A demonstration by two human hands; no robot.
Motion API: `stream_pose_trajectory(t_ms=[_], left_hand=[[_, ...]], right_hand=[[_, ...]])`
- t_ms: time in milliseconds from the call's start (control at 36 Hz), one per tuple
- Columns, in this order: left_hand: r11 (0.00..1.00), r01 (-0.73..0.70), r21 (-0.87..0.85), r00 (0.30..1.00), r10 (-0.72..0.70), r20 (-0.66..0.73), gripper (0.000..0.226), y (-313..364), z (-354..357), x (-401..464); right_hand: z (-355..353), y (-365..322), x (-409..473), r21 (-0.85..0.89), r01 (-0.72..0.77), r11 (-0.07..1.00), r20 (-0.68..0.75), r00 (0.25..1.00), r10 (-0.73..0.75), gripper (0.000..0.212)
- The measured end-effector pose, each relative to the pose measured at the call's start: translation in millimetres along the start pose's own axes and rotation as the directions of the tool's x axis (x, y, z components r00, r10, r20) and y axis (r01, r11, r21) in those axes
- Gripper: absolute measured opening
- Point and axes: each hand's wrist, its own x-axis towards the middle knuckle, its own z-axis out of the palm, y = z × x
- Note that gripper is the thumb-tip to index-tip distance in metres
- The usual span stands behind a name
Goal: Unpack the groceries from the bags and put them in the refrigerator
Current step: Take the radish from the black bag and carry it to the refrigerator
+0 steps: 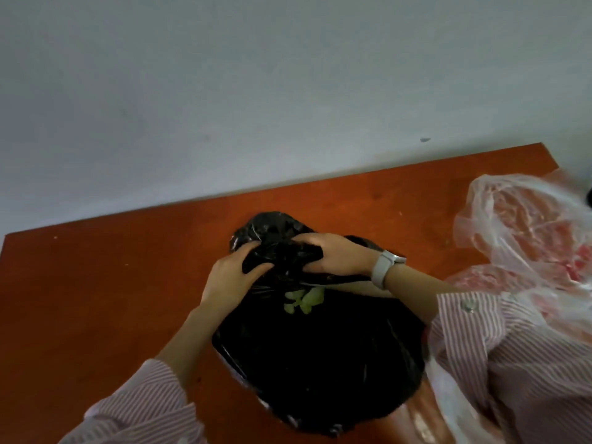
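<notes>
A bulging black plastic bag [320,357] lies on the reddish-brown table [112,283] right in front of me. Both hands grip its gathered, knotted top. My left hand [232,277] holds the knot from the left and my right hand [333,254], with a white watch on the wrist, holds it from the right. Pale green produce [304,299] shows through a small gap just below the knot. The rest of the bag's contents are hidden.
A clear plastic bag [525,238] with red and pink contents lies at the right side of the table. The table's far edge meets a plain pale wall [224,91]. Bare tabletop stretches to the left.
</notes>
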Motion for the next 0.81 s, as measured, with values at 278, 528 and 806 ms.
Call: stream_pose_trajectory(t_ms=[278,528,806], left_hand=[[0.942,0.326,-0.083,0.915,-0.336,-0.223,0.030,-27.9,5.1,15.4],[0.971,0.219,-0.099,0.912,-0.240,-0.333,0.040,-17.8,0.7,2.8],[0.976,-0.121,0.182,0.965,0.159,-0.208,0.044,-40.5,18.3,-19.5]], right_hand=[[3.9,3.2,8.4,-0.466,-0.016,0.884,-0.458,0.860,-0.226,0.033],[36.2,6.5,-6.9,-0.756,0.147,0.637,-0.044,0.961,-0.273,0.081],[32.4,-12.1,-4.4,-0.864,-0.092,0.495,-0.171,0.978,-0.117,0.102]])
